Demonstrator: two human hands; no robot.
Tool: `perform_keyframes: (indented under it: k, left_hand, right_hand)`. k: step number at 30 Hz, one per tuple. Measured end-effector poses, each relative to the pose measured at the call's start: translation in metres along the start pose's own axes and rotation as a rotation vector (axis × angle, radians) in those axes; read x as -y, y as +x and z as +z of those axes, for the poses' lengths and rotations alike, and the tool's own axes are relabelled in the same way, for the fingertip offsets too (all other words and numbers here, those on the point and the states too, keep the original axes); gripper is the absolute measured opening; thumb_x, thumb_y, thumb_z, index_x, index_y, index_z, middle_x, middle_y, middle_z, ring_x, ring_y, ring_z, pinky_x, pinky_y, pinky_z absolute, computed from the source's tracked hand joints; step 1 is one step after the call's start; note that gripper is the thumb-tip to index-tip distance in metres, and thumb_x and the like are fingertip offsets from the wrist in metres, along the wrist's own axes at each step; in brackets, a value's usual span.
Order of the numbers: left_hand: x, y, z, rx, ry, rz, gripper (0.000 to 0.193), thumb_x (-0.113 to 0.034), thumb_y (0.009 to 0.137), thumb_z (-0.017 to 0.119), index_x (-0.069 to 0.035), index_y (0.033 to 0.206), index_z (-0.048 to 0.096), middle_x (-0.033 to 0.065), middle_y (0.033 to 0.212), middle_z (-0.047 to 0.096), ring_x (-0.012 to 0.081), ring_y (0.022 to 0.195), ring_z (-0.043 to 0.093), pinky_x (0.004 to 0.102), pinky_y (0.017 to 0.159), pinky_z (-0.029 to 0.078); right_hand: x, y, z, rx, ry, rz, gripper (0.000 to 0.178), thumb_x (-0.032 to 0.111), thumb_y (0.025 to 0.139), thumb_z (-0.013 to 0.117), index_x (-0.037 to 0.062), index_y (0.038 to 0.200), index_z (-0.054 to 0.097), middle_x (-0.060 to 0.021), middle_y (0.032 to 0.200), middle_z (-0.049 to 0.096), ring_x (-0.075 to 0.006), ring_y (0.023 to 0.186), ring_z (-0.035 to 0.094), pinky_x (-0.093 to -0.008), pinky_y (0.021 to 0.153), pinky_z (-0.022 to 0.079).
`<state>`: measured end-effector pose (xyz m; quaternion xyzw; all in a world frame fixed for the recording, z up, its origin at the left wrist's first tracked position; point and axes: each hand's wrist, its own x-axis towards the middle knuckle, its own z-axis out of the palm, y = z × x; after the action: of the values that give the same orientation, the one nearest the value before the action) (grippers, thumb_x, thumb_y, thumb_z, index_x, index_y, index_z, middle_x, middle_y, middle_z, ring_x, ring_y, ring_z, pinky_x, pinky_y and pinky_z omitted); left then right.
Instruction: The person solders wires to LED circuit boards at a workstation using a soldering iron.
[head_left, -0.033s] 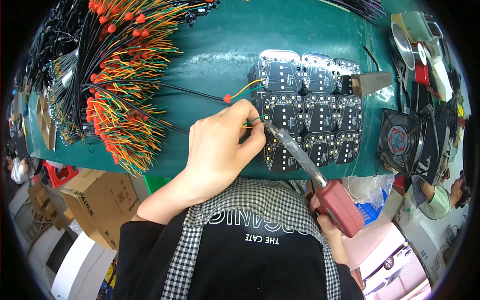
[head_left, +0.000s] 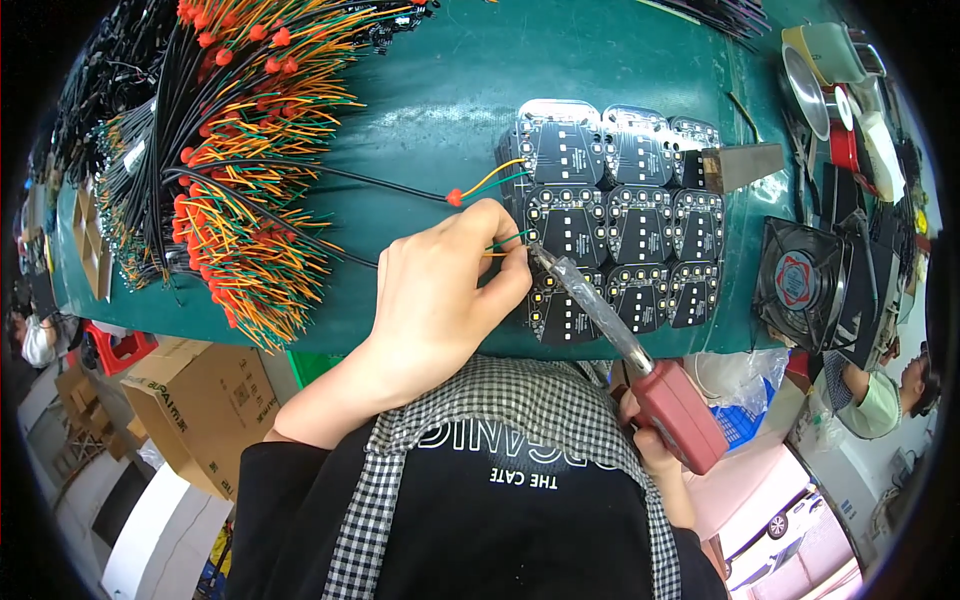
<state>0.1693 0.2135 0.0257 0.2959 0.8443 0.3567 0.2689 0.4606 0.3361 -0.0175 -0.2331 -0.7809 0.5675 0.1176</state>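
Observation:
My left hand is closed in a pinch on a black cable, whose thin green and orange wires reach the left edge of a black circuit board. In my right hand is a soldering iron with a blocky red handle. Its tip meets the board's edge beside the wire ends. Several such boards lie together in a grid, dotted with small pale squares. Another cable with a red-orange knob runs its yellow and green wires to the board above. My left fingers partly hide the pinched wires.
A large bundle of cables covers the left of the green table. At the right are a metal block on the boards, a fan and a metal bowl. A cardboard box stands below left. Another person sits far right.

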Motion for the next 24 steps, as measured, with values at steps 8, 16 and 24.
perform_keyframes:
  k: [8, 16, 24]
  left_hand:
    - [0.004, 0.003, -0.001, 0.003, 0.061, 0.130, 0.013, -0.013, 0.078, 0.063, -0.006, 0.083, 0.054, 0.0121, 0.070, 0.062, 0.0336, 0.062, 0.061, 0.0438, 0.054, 0.044]
    - [0.002, 0.006, -0.003, 0.008, 0.097, 0.164, 0.012, -0.012, 0.078, 0.062, -0.006, 0.083, 0.054, 0.0123, 0.073, 0.063, 0.0348, 0.066, 0.062, 0.0443, 0.056, 0.045]
    - [-0.001, 0.004, -0.004, 0.004, 0.110, 0.151, 0.012, -0.011, 0.077, 0.063, -0.005, 0.083, 0.055, 0.0127, 0.072, 0.063, 0.0347, 0.064, 0.062, 0.0440, 0.055, 0.045]
  right_hand:
    - [0.019, 0.019, -0.002, 0.065, -0.022, -0.007, 0.073, 0.044, 0.070, 0.081, -0.0075, 0.117, 0.056, -0.0149, 0.091, 0.069, -0.0267, 0.077, 0.069, -0.0325, 0.070, 0.055]
    - [0.010, 0.007, 0.008, -0.092, 0.102, -0.026, 0.069, 0.040, 0.078, 0.076, -0.0064, 0.122, 0.052, -0.0096, 0.081, 0.068, -0.0171, 0.062, 0.067, -0.0272, 0.060, 0.054]
    - [0.004, 0.001, 0.007, -0.039, 0.078, -0.005, 0.071, 0.041, 0.075, 0.078, -0.0076, 0.120, 0.054, -0.0067, 0.078, 0.068, -0.0154, 0.060, 0.066, -0.0261, 0.060, 0.053]
